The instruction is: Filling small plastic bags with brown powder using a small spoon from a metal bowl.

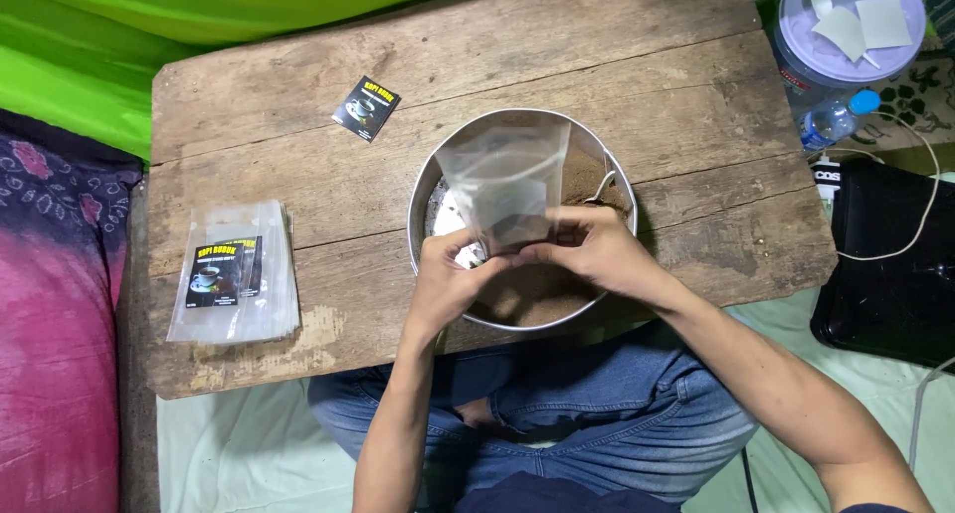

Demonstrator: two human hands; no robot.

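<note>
Worn wooden board (298,105) carries metal bowl (423,190), clear pouch stack (269,294), small black label (365,108).

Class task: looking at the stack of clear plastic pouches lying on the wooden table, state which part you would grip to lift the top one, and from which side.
Grip the near short edge of the stack of clear plastic pouches, coming from the table's front edge. The pouches lie flat, and that edge sits closest to the wooden table rim, so the hands could probably slide a thumb under it.
</note>
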